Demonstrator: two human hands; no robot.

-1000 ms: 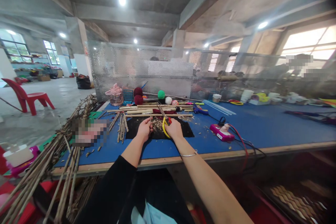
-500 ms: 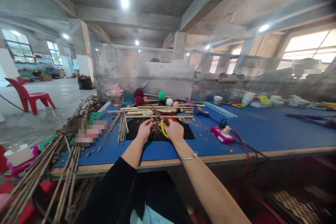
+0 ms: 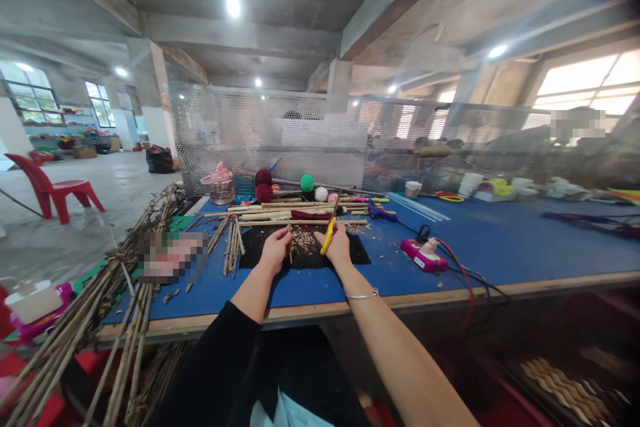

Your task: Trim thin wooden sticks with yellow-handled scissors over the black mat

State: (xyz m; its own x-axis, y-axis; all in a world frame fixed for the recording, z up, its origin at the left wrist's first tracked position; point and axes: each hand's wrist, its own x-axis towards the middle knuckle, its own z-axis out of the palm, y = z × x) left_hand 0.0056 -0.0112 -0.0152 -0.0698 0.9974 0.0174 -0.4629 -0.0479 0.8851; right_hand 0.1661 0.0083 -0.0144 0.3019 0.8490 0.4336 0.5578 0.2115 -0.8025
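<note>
My left hand (image 3: 277, 248) pinches a short thin twig (image 3: 291, 255) upright above a black cloth (image 3: 255, 250). To its right, my right hand (image 3: 337, 245) is closed around a pair of scissors (image 3: 329, 235) with yellow handles. The blades point up and away, apart from the twig. Between the hands, small pale wood chips (image 3: 304, 238) lie scattered on the cloth. Several cut sticks (image 3: 232, 247) lie in a row just left of the cloth.
Long sticks (image 3: 280, 216) and yarn balls (image 3: 307, 183) lie behind the cloth. A large twig bundle (image 3: 120, 267) overhangs the table's left edge. At right are a blue glue gun (image 3: 383, 212), a purple power strip (image 3: 425, 255) with cables, and clear glue sticks (image 3: 417, 207). A mesh partition (image 3: 270, 133) stands behind.
My right hand has turned the scissors, swinging the blades from the left, near my left hand, to point up and away. My left hand stays in nearly the same place.
</note>
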